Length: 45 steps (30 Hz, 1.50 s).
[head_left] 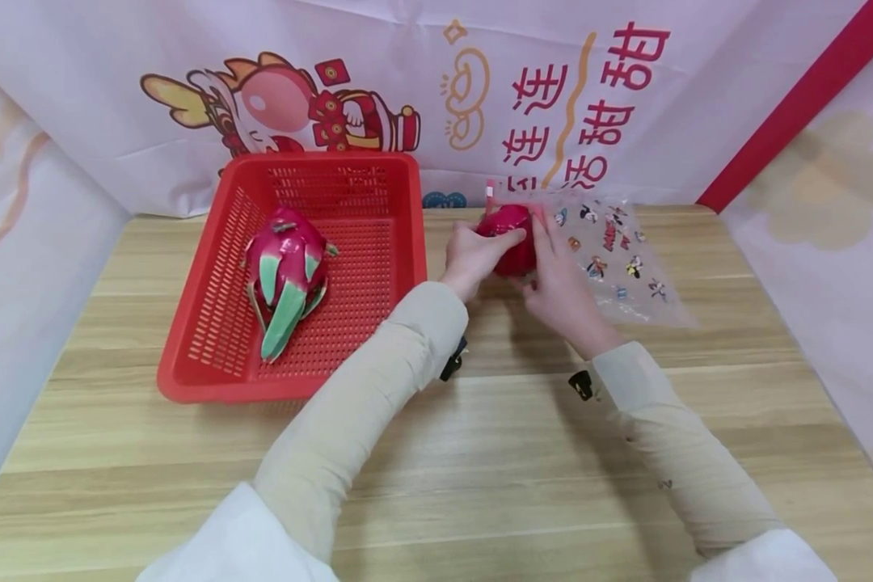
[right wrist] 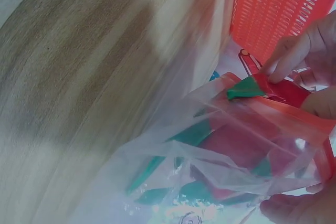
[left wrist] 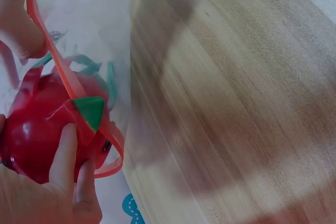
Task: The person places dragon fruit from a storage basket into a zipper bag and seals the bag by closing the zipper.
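Dragon fruits [left wrist: 34,140] number two (one partly in one bag [head_left: 618,267]).

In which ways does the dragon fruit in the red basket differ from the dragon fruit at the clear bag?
Place: the basket fruit lies inside the red basket; the bag fruit is partly inside the clear bag.
Contact: no hand touches the basket fruit, while the left hand holds the bag fruit.
Shared: both the basket fruit and the bag fruit are reddish with green-tipped scales.
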### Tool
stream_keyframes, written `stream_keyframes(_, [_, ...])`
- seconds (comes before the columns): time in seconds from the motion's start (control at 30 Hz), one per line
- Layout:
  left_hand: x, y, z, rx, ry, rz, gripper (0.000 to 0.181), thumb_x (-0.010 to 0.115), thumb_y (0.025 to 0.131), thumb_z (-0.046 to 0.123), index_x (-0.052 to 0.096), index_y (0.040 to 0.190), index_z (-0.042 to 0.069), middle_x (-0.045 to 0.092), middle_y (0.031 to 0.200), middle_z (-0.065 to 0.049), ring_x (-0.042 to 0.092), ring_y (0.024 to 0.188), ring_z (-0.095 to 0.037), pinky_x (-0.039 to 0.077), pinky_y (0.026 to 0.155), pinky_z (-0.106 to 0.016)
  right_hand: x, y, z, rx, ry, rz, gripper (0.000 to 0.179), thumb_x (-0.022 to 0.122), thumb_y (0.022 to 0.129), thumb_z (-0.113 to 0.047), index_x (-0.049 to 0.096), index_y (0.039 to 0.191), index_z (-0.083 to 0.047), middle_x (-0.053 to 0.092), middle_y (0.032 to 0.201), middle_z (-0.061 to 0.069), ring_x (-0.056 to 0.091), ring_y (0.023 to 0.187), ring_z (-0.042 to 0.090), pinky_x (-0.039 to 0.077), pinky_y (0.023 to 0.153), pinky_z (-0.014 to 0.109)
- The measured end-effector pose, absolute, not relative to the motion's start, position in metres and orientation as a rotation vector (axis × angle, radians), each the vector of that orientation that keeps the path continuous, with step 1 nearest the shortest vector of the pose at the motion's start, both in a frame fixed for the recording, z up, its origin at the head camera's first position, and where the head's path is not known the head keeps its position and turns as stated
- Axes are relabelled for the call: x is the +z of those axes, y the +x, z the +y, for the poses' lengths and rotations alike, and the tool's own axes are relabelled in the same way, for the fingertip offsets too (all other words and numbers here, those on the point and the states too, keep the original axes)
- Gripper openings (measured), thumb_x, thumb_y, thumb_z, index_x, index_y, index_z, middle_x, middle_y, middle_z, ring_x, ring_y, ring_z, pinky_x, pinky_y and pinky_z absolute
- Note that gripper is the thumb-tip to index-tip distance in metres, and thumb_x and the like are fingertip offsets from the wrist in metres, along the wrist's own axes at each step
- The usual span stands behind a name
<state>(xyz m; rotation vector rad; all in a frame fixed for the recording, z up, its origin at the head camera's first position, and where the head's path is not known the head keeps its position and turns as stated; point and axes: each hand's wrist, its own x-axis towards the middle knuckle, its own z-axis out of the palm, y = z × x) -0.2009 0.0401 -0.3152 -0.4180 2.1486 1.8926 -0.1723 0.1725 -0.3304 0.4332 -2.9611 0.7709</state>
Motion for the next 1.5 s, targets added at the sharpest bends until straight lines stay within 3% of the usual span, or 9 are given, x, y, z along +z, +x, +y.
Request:
stream_keyframes(0.43, [-0.3135,-0.2018,0.0394,1.813,-0.494,2.234,0.074,0.071,0.08,0.045,0.035,0.136,0.011,0.051,0.133,-0.006,0.049,0.124,-0.02,0.052,0.098,-0.036,-0.3306,-0.1728,0.1737,0.67,0.432,-2.998,0.101,0.071,0.08,0.0,0.002,0.154,-0.008,-0.008,0.163,0.006,0.008,0.149,0.033,0.021,0.119,0.05])
stream_keyframes(0.77, [-0.3095,-0.1995,0.039,1.818,-0.524,2.284,0.071,0.07,0.08,0.047,0.038,0.134,0.011,0.051,0.132,-0.005,0.049,0.121,-0.018,0.052,0.097,-0.035,-0.3308,-0.1723,0.1762,0.668,0.448,-2.986,0.11,0.074,0.074,0.005,0.0,0.154,-0.009,-0.01,0.162,0.006,0.007,0.15,0.032,0.023,0.118,0.05])
stream_keyframes(0.93, [-0.3071,-0.1968,0.04,1.849,-0.522,2.235,0.068,0.07,0.081,0.042,0.038,0.132,0.012,0.051,0.133,-0.005,0.049,0.123,-0.018,0.052,0.098,-0.035,-0.3318,-0.1713,0.1754,0.689,0.463,-2.953,0.108,0.076,0.076,-0.001,0.002,0.154,-0.008,-0.007,0.162,0.008,0.006,0.15,0.031,0.024,0.118,0.049])
stream_keyframes(1.2, [-0.3114,-0.2006,0.039,1.808,-0.507,2.199,0.067,0.068,0.083,0.045,0.038,0.133,0.012,0.052,0.133,-0.005,0.05,0.125,-0.019,0.05,0.101,-0.036,-0.3295,-0.1694,0.1756,0.724,0.482,-2.962,0.107,0.069,0.073,0.011,0.002,0.154,-0.009,-0.006,0.163,0.007,0.007,0.15,0.029,0.024,0.118,0.048])
stream_keyframes(1.5, [-0.3124,-0.203,0.0404,1.885,-0.489,2.166,0.062,0.068,0.087,0.035,0.039,0.134,0.007,0.052,0.135,-0.009,0.05,0.126,-0.022,0.047,0.104,-0.034,-0.3243,-0.1664,0.1736,0.742,0.53,-3.017,0.106,0.064,0.075,0.012,-0.001,0.154,-0.013,-0.011,0.162,0.001,0.006,0.15,0.028,0.026,0.117,0.049])
